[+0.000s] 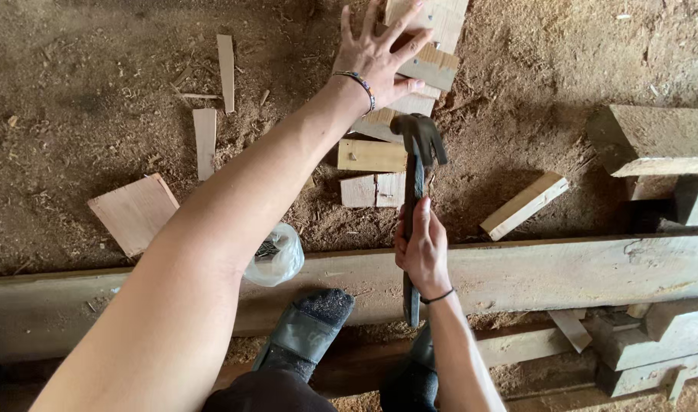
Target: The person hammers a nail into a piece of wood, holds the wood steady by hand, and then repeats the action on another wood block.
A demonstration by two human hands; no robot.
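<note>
My left hand (378, 52) reaches far forward with fingers spread and rests on a pile of short wooden blocks (429, 65) on the sawdust floor. It wears a beaded bracelet at the wrist. My right hand (423, 246) grips the handle of a dark claw hammer (417, 145), whose head points up and away from me over the blocks. A thin black band circles the right wrist. A long grey wooden beam (562, 267) runs across in front of me, under the right hand.
Loose offcuts lie on the sawdust: a flat board (135, 212) at left, thin strips (205, 141), a block (524, 204) at right. A clear plastic bag (276, 255) sits on the beam. Heavy timbers (654, 141) stand at right. My dark shoes (307, 328) rest below.
</note>
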